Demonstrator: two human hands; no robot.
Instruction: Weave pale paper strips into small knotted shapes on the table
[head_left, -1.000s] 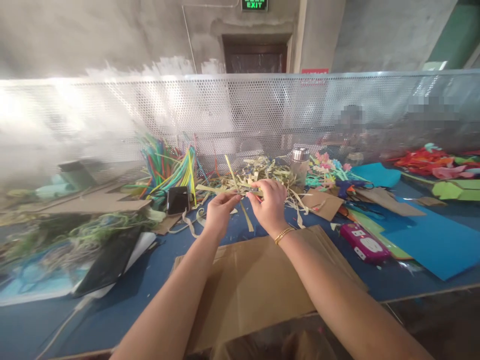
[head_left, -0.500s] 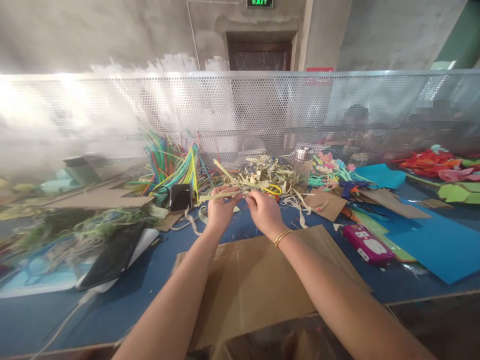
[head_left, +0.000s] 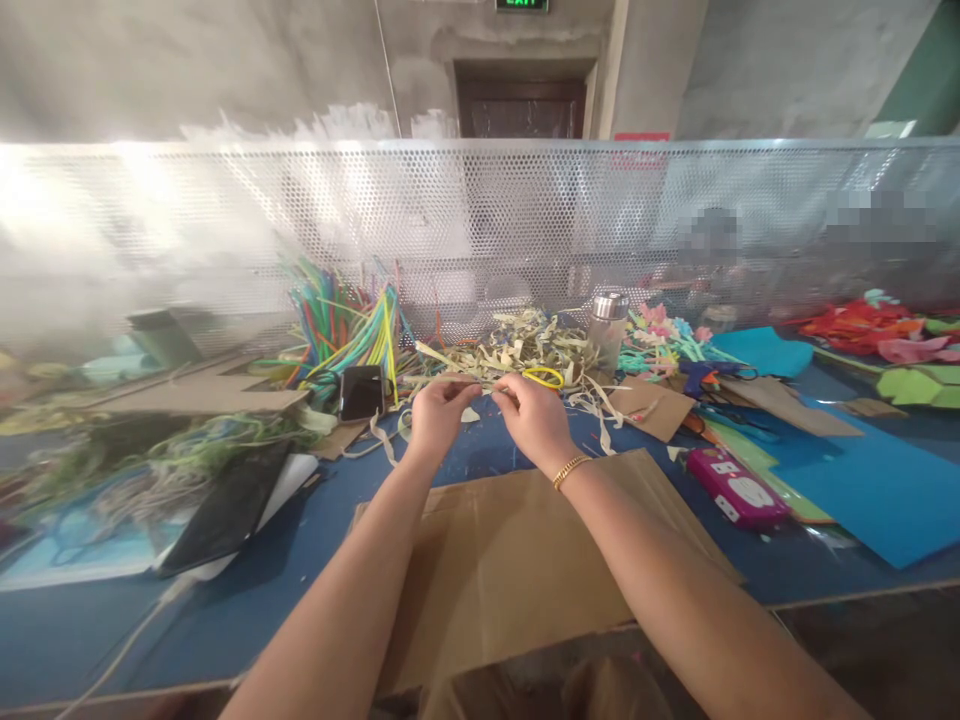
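Note:
My left hand (head_left: 437, 418) and my right hand (head_left: 534, 420) are raised over the far side of the cardboard, close together, each with thumb and forefinger pinched. Between their fingertips runs a thin pale strip (head_left: 486, 388), hard to make out against the heap behind. Just beyond the fingers lies a tangled pile of pale yellow-green strips (head_left: 536, 342), with a yellow loop (head_left: 544, 377) at its near edge. A brown cardboard sheet (head_left: 510, 560) lies beneath my forearms on the blue table (head_left: 300, 610).
Left of my hands are a black phone-like device (head_left: 361, 393), a bundle of coloured stems (head_left: 341, 325) and a dark tablet-like slab (head_left: 229, 510). To the right are a clear bottle (head_left: 606, 335), a magenta case (head_left: 737, 487) and blue sheets (head_left: 870, 480). A perforated metal screen (head_left: 420, 215) closes the back.
My fingertips have moved slightly apart, and my left hand has shifted a little left. The wider pale strip that lay across my left fingers no longer shows there.

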